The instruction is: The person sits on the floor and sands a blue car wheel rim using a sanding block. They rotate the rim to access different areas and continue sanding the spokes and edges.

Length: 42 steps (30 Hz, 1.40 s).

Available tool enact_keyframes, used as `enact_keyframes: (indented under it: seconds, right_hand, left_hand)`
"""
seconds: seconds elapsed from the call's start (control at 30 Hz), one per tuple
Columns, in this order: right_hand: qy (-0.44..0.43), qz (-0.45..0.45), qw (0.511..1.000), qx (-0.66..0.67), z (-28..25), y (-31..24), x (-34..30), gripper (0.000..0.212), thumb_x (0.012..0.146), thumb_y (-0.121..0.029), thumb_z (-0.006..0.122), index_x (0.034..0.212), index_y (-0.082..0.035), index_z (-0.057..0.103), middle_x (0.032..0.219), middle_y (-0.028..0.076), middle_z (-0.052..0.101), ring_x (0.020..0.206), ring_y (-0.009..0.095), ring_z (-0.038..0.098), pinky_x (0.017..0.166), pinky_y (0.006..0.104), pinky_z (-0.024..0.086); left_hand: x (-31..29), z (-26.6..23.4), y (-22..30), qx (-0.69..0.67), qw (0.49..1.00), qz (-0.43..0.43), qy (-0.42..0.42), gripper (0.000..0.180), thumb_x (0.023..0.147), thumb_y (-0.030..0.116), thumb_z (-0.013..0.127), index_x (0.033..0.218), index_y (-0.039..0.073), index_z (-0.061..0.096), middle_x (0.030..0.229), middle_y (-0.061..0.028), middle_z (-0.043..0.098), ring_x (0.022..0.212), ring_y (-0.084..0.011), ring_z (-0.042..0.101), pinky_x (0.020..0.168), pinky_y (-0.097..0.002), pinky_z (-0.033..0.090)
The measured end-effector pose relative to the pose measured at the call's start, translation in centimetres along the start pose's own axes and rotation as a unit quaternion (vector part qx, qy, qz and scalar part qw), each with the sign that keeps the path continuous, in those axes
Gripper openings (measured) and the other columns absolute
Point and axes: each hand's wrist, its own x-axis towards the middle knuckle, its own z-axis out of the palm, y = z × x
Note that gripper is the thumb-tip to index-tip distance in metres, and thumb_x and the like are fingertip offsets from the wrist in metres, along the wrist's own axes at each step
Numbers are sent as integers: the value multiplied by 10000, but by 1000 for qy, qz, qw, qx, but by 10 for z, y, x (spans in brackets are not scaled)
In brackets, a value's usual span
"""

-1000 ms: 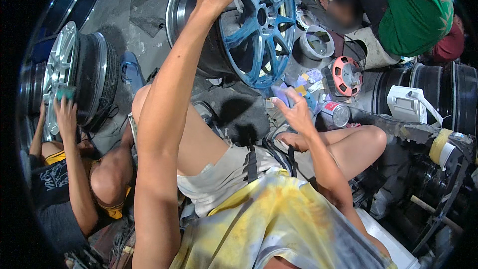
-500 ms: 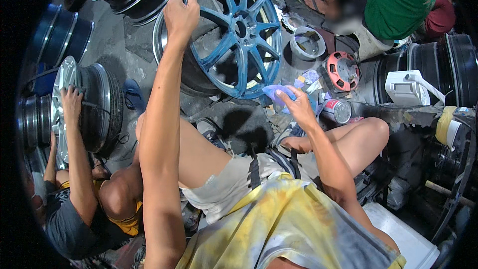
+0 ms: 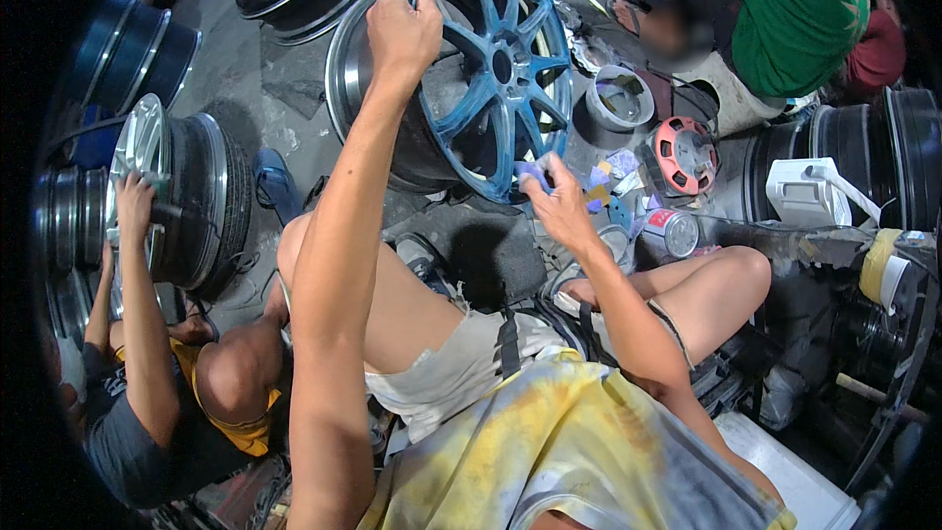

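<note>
A blue-coated multi-spoke alloy wheel [image 3: 503, 64] stands tilted on the floor in front of me, its spoked face turned to the right. My left hand [image 3: 404, 31] grips its upper left rim, fingers wrapped over the edge. Beside the lower rim, my right hand [image 3: 561, 201] pinches a folded piece of purple sandpaper [image 3: 533, 175]. The sandpaper is at the rim's lower right edge; I cannot tell whether it presses on it. Part of the sandpaper is hidden by my fingers.
Right of the wheel are a white bucket [image 3: 620, 98], a red round slotted part [image 3: 684, 157], a can [image 3: 671, 233] and paper scraps. At left, a co-worker's hand [image 3: 134, 201] touches a silver wheel [image 3: 147, 162]. Another person in a green shirt [image 3: 800, 25] sits at far right.
My right hand has brought the sandpaper leftward to the wheel's lower rim, bunching it smaller in the fingers. The wheel has tilted slightly, still in my left hand. The whole view has shifted a little.
</note>
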Motion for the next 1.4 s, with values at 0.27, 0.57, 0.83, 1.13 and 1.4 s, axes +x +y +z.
enact_keyframes:
  seconds: [0.27, 0.57, 0.83, 1.13, 1.4]
  right_hand:
    - [-42, 53, 990, 127, 15, -14, 0, 247, 979, -251, 709, 1012, -10, 673, 879, 48, 675, 828, 128, 582, 799, 325, 483]
    - [153, 2, 978, 144, 39, -24, 5, 264, 940, -238, 754, 904, 15, 688, 828, 53, 672, 752, 93, 571, 688, 297, 482]
    - [220, 4, 976, -1, 43, -20, -4, 362, 911, -289, 775, 806, 30, 640, 633, 94, 578, 609, 138, 501, 592, 358, 440]
    - [215, -28, 973, -72, 46, -25, 2, 365, 912, -264, 756, 788, 31, 580, 667, 211, 611, 583, 354, 551, 617, 441, 455]
    - [198, -25, 978, -60, 46, -27, -3, 314, 926, -242, 735, 811, 15, 596, 687, 198, 637, 598, 375, 570, 628, 447, 463]
  left_hand:
    - [3, 1, 0, -7, 999, -29, -10, 304, 940, 217, 594, 1104, 5, 737, 1059, -274, 690, 1033, -482, 654, 925, -531, 509]
    - [1, 1, -3, -19, 999, -27, 2, 308, 942, 215, 594, 1093, -15, 732, 1063, -281, 691, 1040, -484, 655, 941, -528, 505]
    - [-1, 1, 6, -25, 999, -48, 3, 289, 939, 206, 611, 989, -63, 703, 1028, -287, 679, 995, -494, 653, 900, -535, 515]
    - [-6, 12, -2, -38, 998, -38, 41, 257, 933, 180, 596, 968, -55, 694, 1009, -299, 679, 980, -499, 648, 882, -541, 510]
    - [-3, 4, 5, -53, 997, -30, 42, 254, 940, 148, 553, 1047, -36, 692, 1051, -303, 679, 1042, -494, 635, 910, -534, 506]
